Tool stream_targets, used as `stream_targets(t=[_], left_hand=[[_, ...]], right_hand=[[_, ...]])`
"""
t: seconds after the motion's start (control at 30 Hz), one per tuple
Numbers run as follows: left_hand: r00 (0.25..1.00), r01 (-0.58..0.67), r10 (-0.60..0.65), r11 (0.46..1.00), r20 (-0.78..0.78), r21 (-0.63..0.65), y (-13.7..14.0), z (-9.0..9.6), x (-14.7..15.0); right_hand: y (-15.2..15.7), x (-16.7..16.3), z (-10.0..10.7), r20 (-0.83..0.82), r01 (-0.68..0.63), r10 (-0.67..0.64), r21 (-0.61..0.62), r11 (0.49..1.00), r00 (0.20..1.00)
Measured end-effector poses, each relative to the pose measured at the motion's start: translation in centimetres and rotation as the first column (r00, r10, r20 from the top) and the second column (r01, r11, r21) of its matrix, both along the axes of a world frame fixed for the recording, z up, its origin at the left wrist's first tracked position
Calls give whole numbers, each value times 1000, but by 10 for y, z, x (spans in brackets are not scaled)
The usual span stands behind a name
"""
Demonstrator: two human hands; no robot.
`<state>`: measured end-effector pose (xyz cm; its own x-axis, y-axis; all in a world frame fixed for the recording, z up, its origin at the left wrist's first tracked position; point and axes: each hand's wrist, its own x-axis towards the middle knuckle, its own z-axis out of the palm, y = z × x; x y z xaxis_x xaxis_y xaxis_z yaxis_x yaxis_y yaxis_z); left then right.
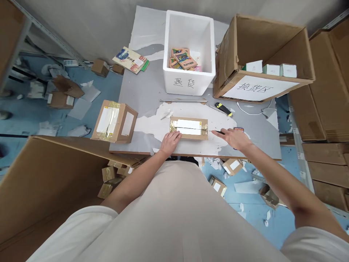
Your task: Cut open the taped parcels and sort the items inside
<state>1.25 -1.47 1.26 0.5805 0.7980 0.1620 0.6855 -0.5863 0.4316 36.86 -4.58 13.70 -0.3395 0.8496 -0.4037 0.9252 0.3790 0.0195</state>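
A small cardboard box [191, 137] lies flat on the table in front of me, with yellowish tape at its ends and a white label on top. A dark line runs lengthwise across the label. My left hand [171, 142] grips the box at its near left edge, fingers bent over the top. Just beyond the box's right end, my right hand [236, 138] is closed round a slim black knife [219, 132], whose thin tip points left at the box. Partly behind that hand lies a phone-like object [239, 129].
A yellow-black utility knife [223, 109] and a metal ruler-like strip [184, 100] lie farther back. Behind them stand a white foam box [189, 82] holding colourful packs and a large carton [225, 69]. A taped box [122, 123] and booklets [131, 60] are left. Parcels litter the floor.
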Motion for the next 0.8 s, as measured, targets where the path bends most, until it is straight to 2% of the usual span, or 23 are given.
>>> stream_targets(t=[0.1, 0.17, 0.23, 0.3, 0.37, 0.43, 0.5, 0.6, 0.8], left_hand=[[999, 7, -8, 1000, -42, -4, 2, 12, 1], [998, 22, -23, 999, -54, -31, 7, 22, 2], [997, 43, -47, 997, -61, -58, 15, 29, 3], [996, 47, -51, 997, -68, -57, 25, 32, 6], [996, 23, -26, 999, -80, -32, 35, 32, 9], [996, -16, 14, 1000, -93, -19, 42, 28, 12], [993, -61, 57, 998, -102, -36, 45, 25, 15], [988, -121, 112, 989, -105, -83, 47, 25, 19], [983, -162, 149, 979, -103, -122, 48, 28, 23]], right_hand=[[-19, 14, -2, -99, 182, -177, 43, 982, 979], [-31, 14, -12, -254, 357, -335, 42, 933, 907], [-39, 3, -27, -450, 520, -488, -59, 852, 748], [-43, -15, -43, -581, 628, -628, -239, 740, 518], [-42, -33, -53, -619, 674, -724, -397, 623, 305], [-40, -46, -57, -633, 676, -755, -482, 557, 171], [-37, -52, -58, -644, 675, -759, -518, 525, 96], [-33, -51, -57, -651, 689, -759, -539, 485, 25], [-29, -49, -56, -626, 666, -780, -586, 461, -11]])
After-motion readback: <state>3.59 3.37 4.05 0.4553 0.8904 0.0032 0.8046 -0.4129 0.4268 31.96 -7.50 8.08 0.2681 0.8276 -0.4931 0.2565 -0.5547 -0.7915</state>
